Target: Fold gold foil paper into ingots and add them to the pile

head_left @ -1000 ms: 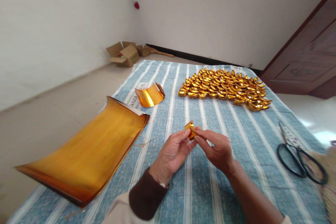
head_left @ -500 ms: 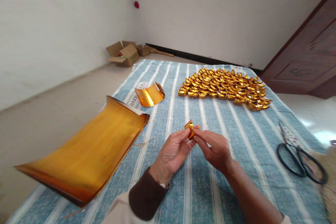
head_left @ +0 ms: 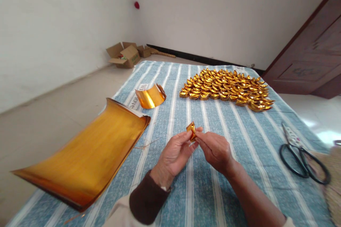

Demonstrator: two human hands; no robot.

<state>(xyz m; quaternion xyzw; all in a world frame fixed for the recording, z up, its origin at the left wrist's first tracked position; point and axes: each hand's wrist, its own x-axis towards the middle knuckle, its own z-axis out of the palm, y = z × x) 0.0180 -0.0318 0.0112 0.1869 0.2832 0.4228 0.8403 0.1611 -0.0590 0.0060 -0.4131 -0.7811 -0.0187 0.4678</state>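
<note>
Between my two hands is a small piece of folded gold foil paper [head_left: 191, 127], held up above the striped cloth. My left hand [head_left: 176, 150] pinches it from the left, thumb on top and fingers underneath. From the right, my right hand [head_left: 216, 149] grips its near right edge between thumb and forefinger. Fingers hide part of the folds. Farther back to the right, several rows of folded gold paper ingots [head_left: 223, 87] stand packed together. A curled stack of small gold foil sheets [head_left: 149, 98] lies ahead on the left.
A large stack of gold sheets [head_left: 85, 149] covers the left side of the blue-and-white striped cloth [head_left: 167, 181]. Black-handled scissors [head_left: 299, 152] lie at the right edge. Cardboard boxes [head_left: 128, 56] sit on the floor beyond, and a dark red door [head_left: 306, 53] stands at right.
The thumb and fingers of my right hand have shifted slightly against the folded paper, the hand turning a little. My left hand keeps its grip. The whole view has moved slightly.
</note>
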